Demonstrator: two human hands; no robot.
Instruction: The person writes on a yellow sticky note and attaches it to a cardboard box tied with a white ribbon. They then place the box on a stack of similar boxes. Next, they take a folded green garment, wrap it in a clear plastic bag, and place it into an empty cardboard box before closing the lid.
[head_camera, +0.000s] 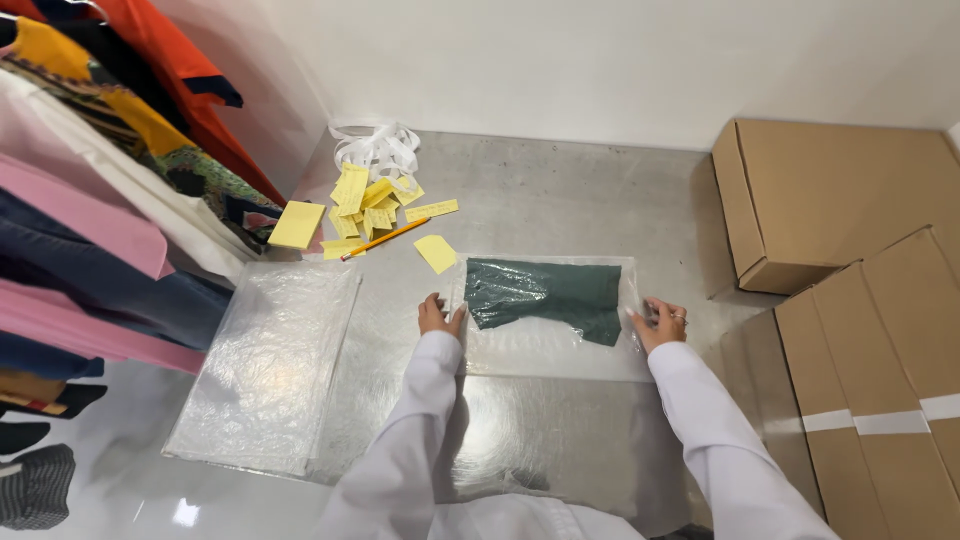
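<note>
**Both hands on a bagged green garment**

I see a grey metal worktop (560, 190) filling most of the view, set against a white wall. To my right, cardboard boxes (830, 200) stand along the edge, the nearer one with a white tape band. To my left, a row of hanging clothes (90, 200) in pink, white, blue, orange and patterned cloth crowds over the worktop's side.

On the worktop, left of centre, lies a stack of clear plastic bags (270, 365), flat and crinkled. Just beside it to the right lies the clear plastic bag (550, 345) I am handling, with a folded dark green garment (545, 292) inside, sitting in the bag's far half.

My left hand (438, 317) rests at the bag's left edge, fingers bent down onto the plastic beside the garment. My right hand (660, 322) is at the bag's right edge, fingers curled and pinching the plastic; a ring shows on one finger. Both sleeves are white.

Farther back are a loose heap of white strips (380, 148), a scatter of yellow paper slips (375, 200), a yellow notepad (296, 224), a single yellow slip (436, 252) just beyond the bag's corner, and an orange pencil (385, 239) lying aslant.
</note>
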